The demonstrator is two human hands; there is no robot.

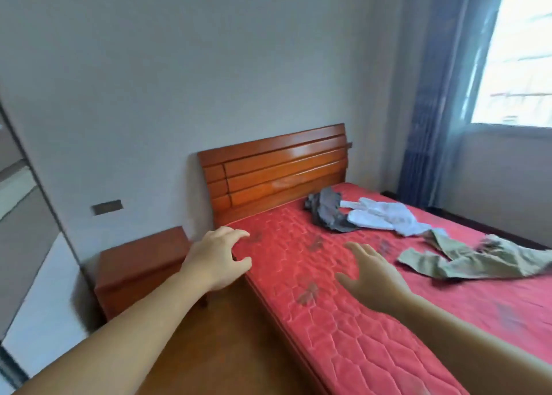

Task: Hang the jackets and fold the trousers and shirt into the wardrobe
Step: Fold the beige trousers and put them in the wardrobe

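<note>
Three garments lie on the red mattress (343,320). A dark grey garment (327,212) is crumpled near the headboard. Beside it, to the right, lies a white garment (382,217). Further right, olive-khaki trousers (478,260) are spread out loosely. My left hand (216,256) hovers over the mattress's left edge, fingers curled and apart, holding nothing. My right hand (373,270) is stretched over the mattress with fingers spread, empty, a short way from the khaki trousers. The view is blurred by motion.
A wooden headboard (274,167) stands against the grey wall. A wooden nightstand (140,266) sits left of the bed. A wardrobe's sliding door (27,245) runs along the far left. Blue curtains (433,96) and a window (519,54) are at the right. Wooden floor (215,350) lies below.
</note>
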